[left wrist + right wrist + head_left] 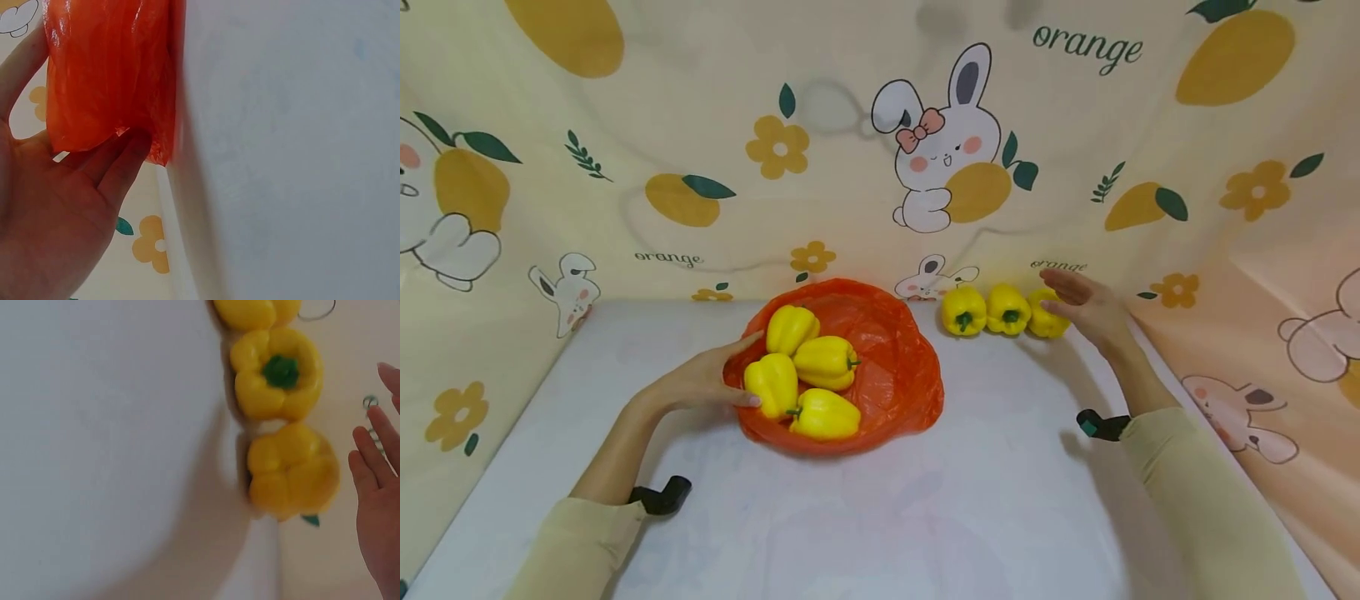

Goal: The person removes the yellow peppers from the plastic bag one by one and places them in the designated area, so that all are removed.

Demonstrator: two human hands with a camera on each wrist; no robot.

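Note:
An orange-red plastic bag [880, 367] lies wide open on the table, with several yellow bell peppers [825, 363] inside at its left. My left hand [696, 379] holds the bag's left side, its thumb over the rim. In the left wrist view, fingers [119, 169] of that hand reach behind the bag's wall [106, 69]. Three more yellow bell peppers stand in a row at the back right. Over the rightmost pepper [1047, 315] hovers my right hand [1090, 308], fingers extended. The right wrist view shows this hand [381, 487] apart from the pepper [294, 469].
A white table [880, 525] spreads under everything. Behind it and along both sides hangs a printed cloth [835, 50] with rabbits and oranges. The middle [1007, 310] and left [963, 312] peppers of the row stand close together near the back cloth.

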